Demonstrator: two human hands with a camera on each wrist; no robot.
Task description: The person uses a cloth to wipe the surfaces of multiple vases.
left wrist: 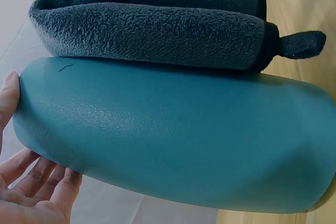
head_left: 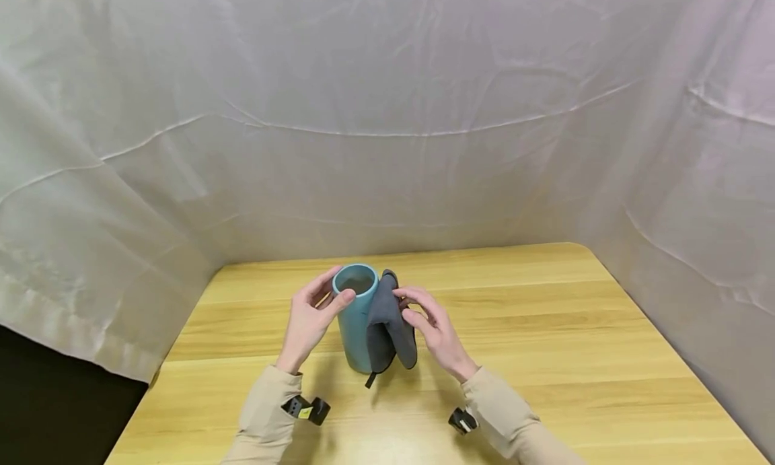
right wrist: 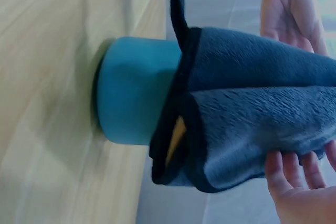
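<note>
A tall blue cylindrical container [head_left: 353, 334] with an open top stands upright on the wooden table. My left hand [head_left: 309, 320] grips it near the rim, thumb on the near side and fingers behind. In the left wrist view a small dark mark shows on the container's wall [left wrist: 157, 129]. A folded dark grey towel [head_left: 385, 317] with black edging and a hanging loop lies along the container's right side. My right hand [head_left: 440, 334] holds the towel near its upper part, its fingers [right wrist: 294, 171] on the fleecy outer face. The towel's folds hide part of the container.
The wood-grain table [head_left: 545, 357] extends to both sides of the hands. Pale fabric sheets [head_left: 387, 182] hang behind and at the sides. A black area [head_left: 54, 398] lies beyond the table's left edge. Each sleeve carries a small black camera [head_left: 319, 411] at the wrist.
</note>
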